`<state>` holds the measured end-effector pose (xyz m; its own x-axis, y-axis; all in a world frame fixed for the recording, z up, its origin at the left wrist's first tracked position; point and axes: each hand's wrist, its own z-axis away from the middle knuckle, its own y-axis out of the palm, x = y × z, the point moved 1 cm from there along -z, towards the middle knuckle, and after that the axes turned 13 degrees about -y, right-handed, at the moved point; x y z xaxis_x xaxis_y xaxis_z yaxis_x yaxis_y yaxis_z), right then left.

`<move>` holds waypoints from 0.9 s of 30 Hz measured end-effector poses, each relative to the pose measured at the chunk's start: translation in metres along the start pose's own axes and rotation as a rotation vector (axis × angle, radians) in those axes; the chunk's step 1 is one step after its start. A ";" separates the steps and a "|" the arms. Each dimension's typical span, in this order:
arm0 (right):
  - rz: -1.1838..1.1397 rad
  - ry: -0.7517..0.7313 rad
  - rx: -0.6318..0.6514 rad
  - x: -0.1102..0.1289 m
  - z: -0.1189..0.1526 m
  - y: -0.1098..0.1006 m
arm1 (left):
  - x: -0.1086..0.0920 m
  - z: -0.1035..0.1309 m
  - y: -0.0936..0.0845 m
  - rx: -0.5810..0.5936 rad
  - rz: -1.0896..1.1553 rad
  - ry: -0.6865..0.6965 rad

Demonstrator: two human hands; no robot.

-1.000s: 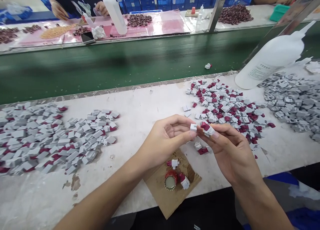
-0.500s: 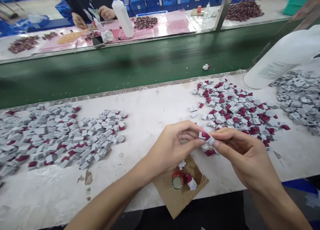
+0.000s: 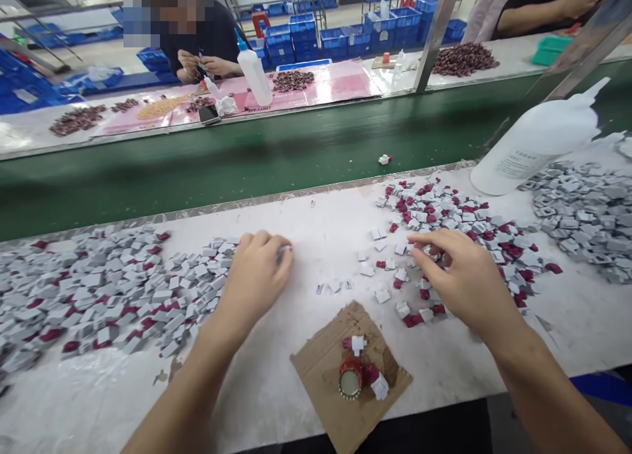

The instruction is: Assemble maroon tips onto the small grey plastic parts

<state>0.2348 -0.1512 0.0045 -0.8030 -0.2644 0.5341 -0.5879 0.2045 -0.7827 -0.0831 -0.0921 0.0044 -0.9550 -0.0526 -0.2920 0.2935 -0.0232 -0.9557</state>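
My left hand (image 3: 259, 273) is curled at the right edge of the left pile of grey-and-maroon plastic parts (image 3: 113, 289). A small grey part (image 3: 285, 249) shows between its thumb and fingers; most of it is hidden. My right hand (image 3: 461, 276) is beside the right pile of grey and maroon pieces (image 3: 454, 207). Its thumb and forefinger come together at a small light-grey plastic part (image 3: 402, 248). Several loose grey pieces (image 3: 366, 269) lie between the hands. Below them, a cardboard square (image 3: 320, 381) bears a red bottle cap (image 3: 350, 381) and two grey-and-maroon parts (image 3: 378, 383).
A white squeeze bottle (image 3: 533, 148) leans beside a pile of grey parts (image 3: 592, 210) at right. Beyond the table edge runs a green belt (image 3: 222, 177) with one small part (image 3: 385, 159) on it. Across it, a person (image 3: 207, 46) works at another bench.
My hands have parted. The left moved left to the edge of the left pile, away from the spot where both held a grey-and-maroon part. The right shifted slightly up and left.
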 end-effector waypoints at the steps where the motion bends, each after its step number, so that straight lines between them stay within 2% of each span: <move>1: 0.063 -0.025 0.025 -0.002 -0.007 0.002 | 0.011 -0.003 -0.001 -0.025 -0.078 -0.027; 3: 0.120 -0.048 0.079 -0.004 -0.020 0.010 | 0.026 -0.005 -0.002 -0.050 -0.195 -0.071; 6: 0.148 -0.065 0.132 -0.005 -0.040 0.020 | 0.036 -0.004 -0.001 -0.083 -0.302 -0.120; 11: 0.235 -0.119 0.205 -0.019 -0.067 0.021 | 0.029 -0.005 -0.001 -0.156 -0.337 -0.131; 14: 0.249 -0.173 0.273 -0.028 -0.076 0.021 | 0.007 -0.017 0.000 -0.176 -0.238 -0.092; 17: 0.234 -0.197 0.298 -0.030 -0.080 0.022 | -0.029 -0.044 0.006 -0.121 -0.043 -0.006; 22: 0.099 -0.137 0.242 -0.027 -0.069 0.015 | -0.089 -0.117 0.032 -0.034 0.100 0.091; 25: -0.006 -0.052 0.195 -0.025 -0.050 0.005 | -0.117 -0.159 0.047 -0.038 0.157 0.076; 27: -0.107 0.007 0.160 -0.022 -0.033 -0.001 | -0.130 -0.178 0.054 -0.048 0.184 0.064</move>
<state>0.2496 -0.1143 0.0037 -0.7375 -0.2701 0.6190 -0.6477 0.0230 -0.7615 0.0492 0.0916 -0.0159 -0.8865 0.0119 -0.4626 0.4627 0.0282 -0.8861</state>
